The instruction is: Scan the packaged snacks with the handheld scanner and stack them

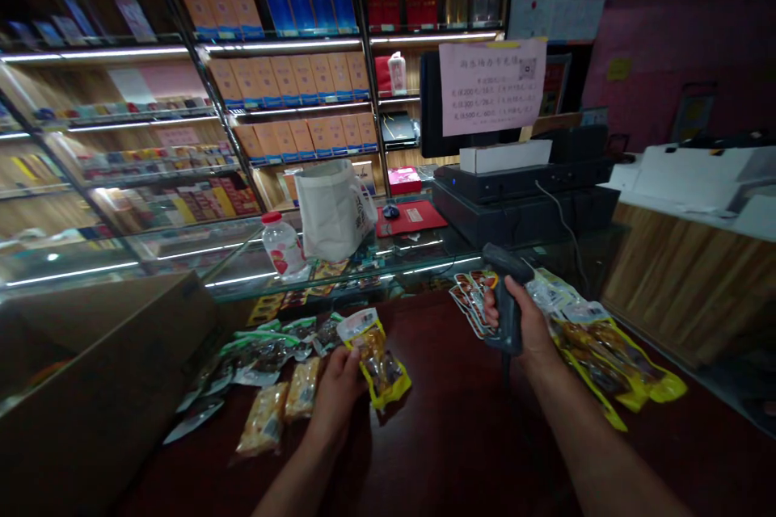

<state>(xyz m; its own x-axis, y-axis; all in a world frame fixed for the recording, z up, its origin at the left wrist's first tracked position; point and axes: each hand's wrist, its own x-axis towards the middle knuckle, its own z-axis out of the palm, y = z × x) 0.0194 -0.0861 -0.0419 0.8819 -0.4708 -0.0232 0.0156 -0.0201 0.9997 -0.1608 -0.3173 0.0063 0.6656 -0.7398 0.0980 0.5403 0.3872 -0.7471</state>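
L hand [333,396] grips yellow bag [388,371], label up | R hand [521,323] grips scanner [500,260], tip fwd | green bags [267,351] by L hand | yellow bags [606,347] by R hand

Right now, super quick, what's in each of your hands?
Left hand: closed, holding a yellow snack packet.
Right hand: closed, gripping a handheld barcode scanner.

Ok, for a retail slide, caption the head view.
Left hand holds a yellow snack packet; right hand grips a handheld barcode scanner at a shop counter.
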